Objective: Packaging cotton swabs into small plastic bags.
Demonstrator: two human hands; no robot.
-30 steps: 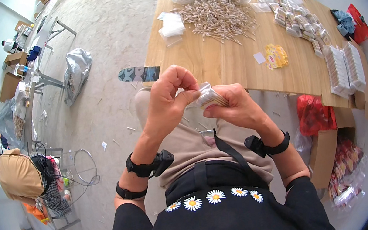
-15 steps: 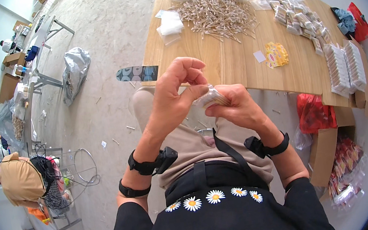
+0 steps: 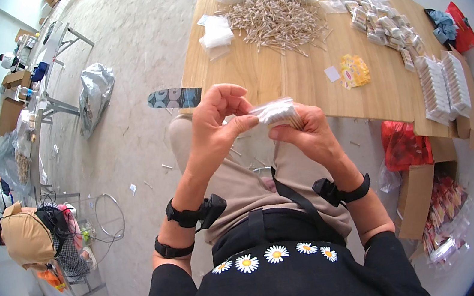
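A small clear plastic bag of cotton swabs [image 3: 276,112] is held between my two hands, over my lap at the table's near edge. My left hand [image 3: 216,123] pinches the bag's left corner between thumb and forefinger, its other fingers curled above. Around the bag's right end my right hand [image 3: 307,129] is closed, thumb on the near side. White swab tips show through the plastic, and brown sticks point toward my right palm. Beyond, on the wooden table [image 3: 294,79], lies a large heap of loose cotton swabs [image 3: 273,16].
Empty clear bags [image 3: 216,33] lie left of the heap. Yellow cards [image 3: 354,71] and a white card [image 3: 332,74] sit to its right. Filled packs [image 3: 386,27] and stacked rows [image 3: 435,90] line the right side. A cardboard box [image 3: 417,201] stands below; other people work at left.
My left hand has moved slightly down and left, its thumb and finger now at the bag's corner. The bag has turned more level, showing its white swab tips.
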